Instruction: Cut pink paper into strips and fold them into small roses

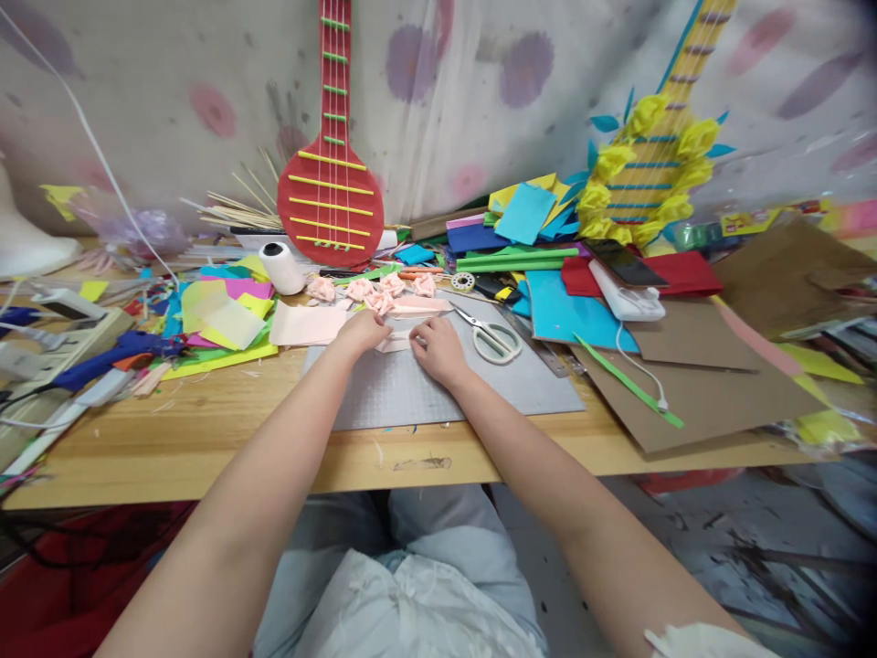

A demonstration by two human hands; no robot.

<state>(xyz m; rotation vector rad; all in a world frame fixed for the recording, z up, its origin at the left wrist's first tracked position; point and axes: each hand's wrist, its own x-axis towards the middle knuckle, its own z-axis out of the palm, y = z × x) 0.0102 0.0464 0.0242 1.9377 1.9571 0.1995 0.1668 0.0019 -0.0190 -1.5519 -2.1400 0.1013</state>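
Both of my hands rest on the grey cutting mat (438,388) near its far edge. My left hand (361,333) and my right hand (438,350) have curled fingers that pinch a small pale pink paper piece (397,343) between them. Behind it lie a larger pink sheet (307,323) and a row of several pink paper roses (374,291). White-handled scissors (494,339) lie just right of my right hand.
A wooden table (206,439) carries heaps of coloured paper, a blue glue gun (116,356), a white thread spool (280,267), cardboard sheets (699,384), a phone (625,263) and a white charger. A red paper guitar (332,183) and a yellow-flowered one (648,164) lean against the wall.
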